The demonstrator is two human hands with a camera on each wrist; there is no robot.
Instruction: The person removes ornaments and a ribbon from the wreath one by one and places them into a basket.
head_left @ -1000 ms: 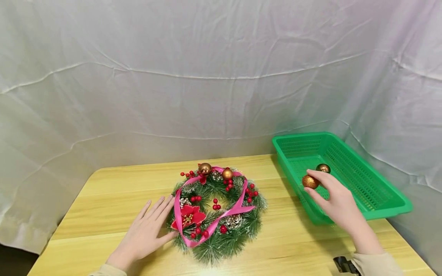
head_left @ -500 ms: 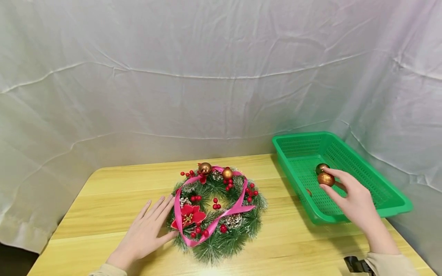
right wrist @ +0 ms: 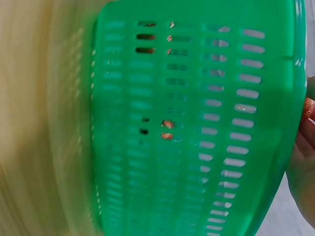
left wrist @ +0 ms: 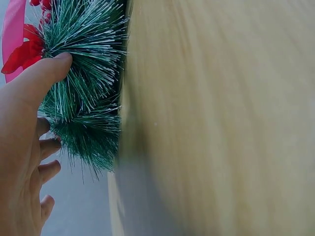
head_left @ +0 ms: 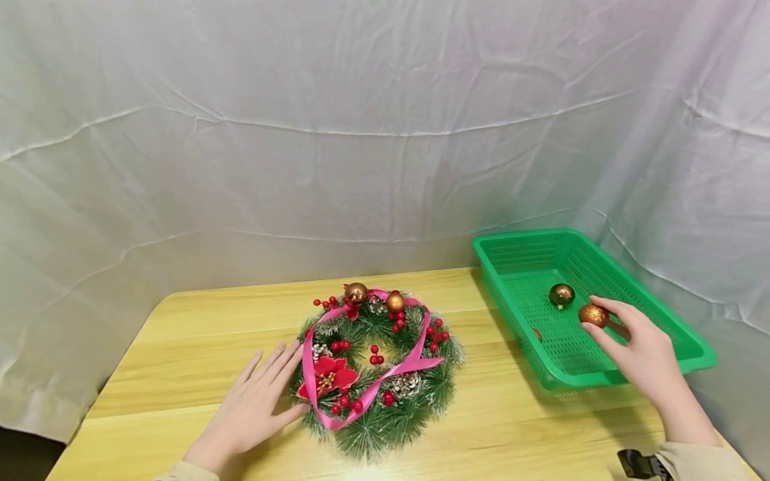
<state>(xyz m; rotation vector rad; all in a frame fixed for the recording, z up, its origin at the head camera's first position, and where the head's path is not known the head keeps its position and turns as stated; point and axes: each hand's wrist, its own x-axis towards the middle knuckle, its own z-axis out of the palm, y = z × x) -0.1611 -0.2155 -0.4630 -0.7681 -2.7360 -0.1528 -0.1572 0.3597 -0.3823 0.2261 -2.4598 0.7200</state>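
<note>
A green Christmas wreath point(head_left: 400, 427) lies on the table, trimmed with pink ribbon point(head_left: 385, 384), a red poinsettia point(head_left: 327, 377), red berries, pinecones and two gold balls. My left hand point(head_left: 252, 401) rests against its left side, fingers extended; in the left wrist view its thumb point(left wrist: 56, 69) touches the needles. Over the green basket point(head_left: 674, 371), my right hand point(head_left: 640, 351) pinches a textured copper bauble point(head_left: 593, 315) between thumb and fingers. A shiny bronze bauble point(head_left: 562, 295) sits inside the basket. Part of another copper bauble point(head_left: 537, 334) shows behind the basket's left wall.
The wooden table point(head_left: 180, 354) has a grey-white cloth point(head_left: 385, 187) hanging behind it and at both sides. The basket stands at the table's right, its slotted side wall point(right wrist: 197, 123) filling much of the right wrist view.
My right hand has carried the copper bauble rightward, from the basket's left rim past the bronze bauble. The copper bauble by the left wall has come into sight. My left hand stays put.
</note>
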